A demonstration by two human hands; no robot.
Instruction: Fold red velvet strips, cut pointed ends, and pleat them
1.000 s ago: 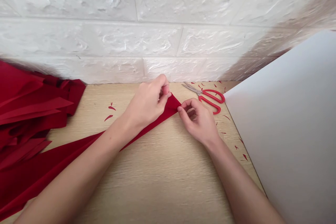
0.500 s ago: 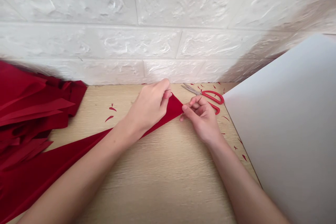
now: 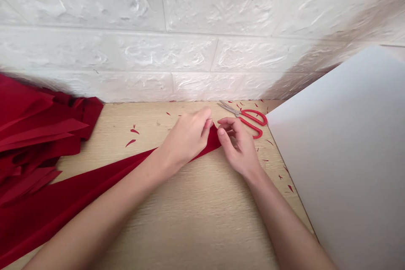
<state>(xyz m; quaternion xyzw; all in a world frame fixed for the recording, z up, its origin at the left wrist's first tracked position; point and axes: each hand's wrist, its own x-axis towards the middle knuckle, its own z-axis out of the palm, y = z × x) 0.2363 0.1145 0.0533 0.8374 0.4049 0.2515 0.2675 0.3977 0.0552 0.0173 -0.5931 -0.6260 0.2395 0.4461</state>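
A long strip of red cloth (image 3: 126, 166) runs from the lower left up to the middle of the table. Near its narrow end, my left hand (image 3: 191, 137) pinches the upper edge between thumb and fingers. My right hand (image 3: 237, 141) is at the strip's tip, its thumb and fingers curled and slightly apart; the tip is partly hidden at the fingers. Just behind my right hand lie scissors (image 3: 253, 114) with red handles, their blades pointing left toward the wall.
A pile of red cloth (image 3: 38, 122) fills the left side. Small red scraps (image 3: 134, 131) are scattered on the wooden table (image 3: 190, 215). A large white panel (image 3: 344, 147) stands at the right, and a white brick-patterned wall (image 3: 190, 50) rises behind.
My left hand has slid right, closer to my right hand and the cloth's tip. My right thumb and fingers have loosened from their pinch on the tip.
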